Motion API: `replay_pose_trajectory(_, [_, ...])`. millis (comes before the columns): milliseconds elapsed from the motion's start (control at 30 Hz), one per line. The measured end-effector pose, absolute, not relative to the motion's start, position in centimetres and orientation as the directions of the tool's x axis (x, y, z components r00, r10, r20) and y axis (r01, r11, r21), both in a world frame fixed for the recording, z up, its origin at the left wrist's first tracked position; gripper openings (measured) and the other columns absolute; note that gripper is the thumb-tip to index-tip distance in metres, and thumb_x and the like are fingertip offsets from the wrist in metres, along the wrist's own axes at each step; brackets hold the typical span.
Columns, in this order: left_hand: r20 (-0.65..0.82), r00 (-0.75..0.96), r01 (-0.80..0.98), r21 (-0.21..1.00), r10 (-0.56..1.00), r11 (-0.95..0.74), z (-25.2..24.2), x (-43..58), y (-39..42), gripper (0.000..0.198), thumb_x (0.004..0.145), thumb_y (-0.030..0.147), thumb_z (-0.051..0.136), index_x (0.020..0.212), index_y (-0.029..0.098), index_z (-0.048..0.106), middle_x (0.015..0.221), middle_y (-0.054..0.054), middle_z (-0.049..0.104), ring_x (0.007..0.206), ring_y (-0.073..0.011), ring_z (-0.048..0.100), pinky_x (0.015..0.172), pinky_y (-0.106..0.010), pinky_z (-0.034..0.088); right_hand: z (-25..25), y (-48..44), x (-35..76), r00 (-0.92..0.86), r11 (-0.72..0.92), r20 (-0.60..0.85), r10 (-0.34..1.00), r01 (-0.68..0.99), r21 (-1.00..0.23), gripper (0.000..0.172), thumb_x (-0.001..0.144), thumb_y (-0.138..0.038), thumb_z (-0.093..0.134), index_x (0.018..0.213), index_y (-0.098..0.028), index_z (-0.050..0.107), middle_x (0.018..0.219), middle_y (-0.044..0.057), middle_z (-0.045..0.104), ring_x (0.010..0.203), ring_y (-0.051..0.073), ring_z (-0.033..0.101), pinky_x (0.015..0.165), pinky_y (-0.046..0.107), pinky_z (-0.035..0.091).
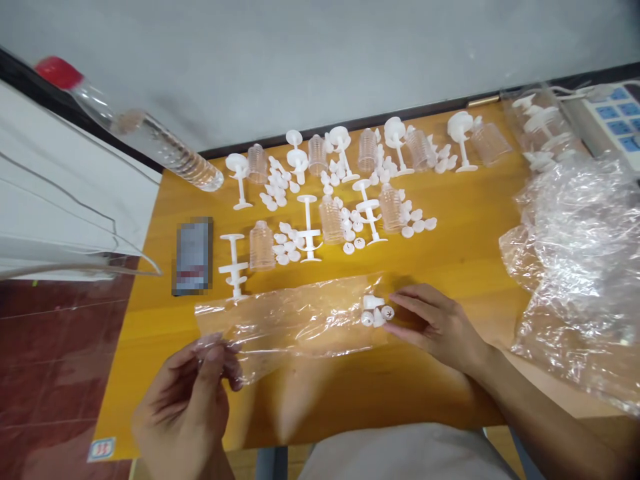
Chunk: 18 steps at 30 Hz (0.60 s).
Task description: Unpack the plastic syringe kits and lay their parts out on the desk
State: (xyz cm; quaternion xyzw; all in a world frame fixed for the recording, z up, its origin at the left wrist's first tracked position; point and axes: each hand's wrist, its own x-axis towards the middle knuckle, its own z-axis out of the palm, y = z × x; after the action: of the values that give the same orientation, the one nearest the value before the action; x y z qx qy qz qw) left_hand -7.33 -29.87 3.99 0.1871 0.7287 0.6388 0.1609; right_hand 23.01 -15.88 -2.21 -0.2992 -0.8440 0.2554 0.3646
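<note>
A clear plastic bag stretches across the near part of the table. My left hand pinches its left end between thumb and fingers. Several small white nozzles lie bunched at the bag's right end, seemingly inside it. Beside them is my right hand, thumb and fingers apart, the fingertips at the nozzles' right edge; whether they touch the bag I cannot tell. Beyond the bag stand rows of white plungers, clear ribbed cylinders and small heaps of white nozzles.
A heap of crumpled clear plastic covers the right side, near a bag of white parts. At the far left corner stands a red-capped water bottle. A phone lies by the left edge of the wooden table.
</note>
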Motion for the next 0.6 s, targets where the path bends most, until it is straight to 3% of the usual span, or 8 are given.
replay_pose_trajectory(233, [0.015, -0.821, 0.102, 0.987, 0.571, 0.121, 4.0, -6.6, -30.5, 0.023, 0.072, 0.027, 0.090, 0.089, 0.018, 0.077, 0.074, 0.000, 0.072, 0.054, -0.0109, 0.060, 0.044, -0.021, 0.048, -2.1, -16.5, 22.3, -0.655, 0.706, 0.410, 0.635, 0.277, -0.652, 0.050, 0.089, -0.022, 0.077, 0.135, -0.022, 0.059, 0.125, 0.010, 0.066, 0.111, 0.020, 0.065, 0.096, 0.039, 0.059])
replay_pose_trajectory(433, [0.004, -0.930, 0.023, 0.999, 0.369, 0.048, 4.3, -7.1, -29.7, 0.028, 0.062, 0.023, 0.094, 0.081, 0.017, 0.075, 0.079, 0.001, 0.074, 0.055, -0.0110, 0.062, 0.040, -0.019, 0.047, -1.4, -16.8, 22.1, -0.699, 0.688, 0.332, 0.634, 0.314, -0.654, 0.054, 0.092, -0.019, 0.069, 0.143, -0.022, 0.054, 0.131, 0.010, 0.066, 0.115, 0.023, 0.061, 0.103, 0.046, 0.054])
replay_pose_trajectory(600, [0.099, -0.880, 0.124, 0.992, 0.464, 0.024, 5.4, -5.4, -29.2, 0.018, 0.074, 0.023, 0.088, 0.087, 0.016, 0.077, 0.080, -0.001, 0.075, 0.055, -0.0113, 0.062, 0.040, -0.019, 0.047, -1.2, -17.0, 21.3, -0.720, 0.729, 0.339, 0.605, 0.330, -0.600, 0.047, 0.092, -0.019, 0.065, 0.139, -0.021, 0.057, 0.132, 0.010, 0.067, 0.115, 0.025, 0.060, 0.100, 0.046, 0.050])
